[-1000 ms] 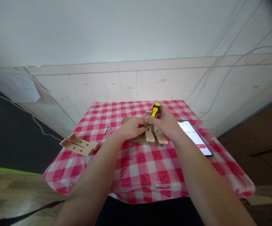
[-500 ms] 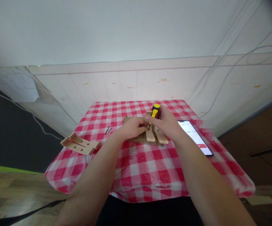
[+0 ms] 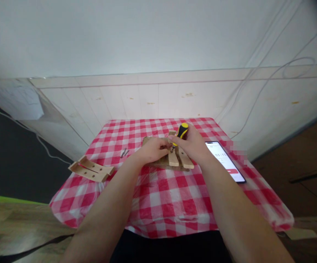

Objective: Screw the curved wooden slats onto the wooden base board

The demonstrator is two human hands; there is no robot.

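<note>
The screwdriver (image 3: 183,131) has a smooth, plastic-looking handle and a metal shank; the wooden pieces (image 3: 173,160) under it look bare, smooth and matt, the board (image 3: 163,163) below them rougher and duller. Toward eight o'clock lie metal screws (image 3: 124,152) and smooth bare-wood brackets (image 3: 90,173). The creased table cover (image 3: 161,197) shows a faint sheen, the phone (image 3: 224,160) toward four o'clock a smooth, glassy screen.

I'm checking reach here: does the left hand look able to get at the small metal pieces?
Probably yes: the small metal pieces lie left of the left hand, with only tablecloth visible between, though that hand is busy beside the screwdriver.
</note>
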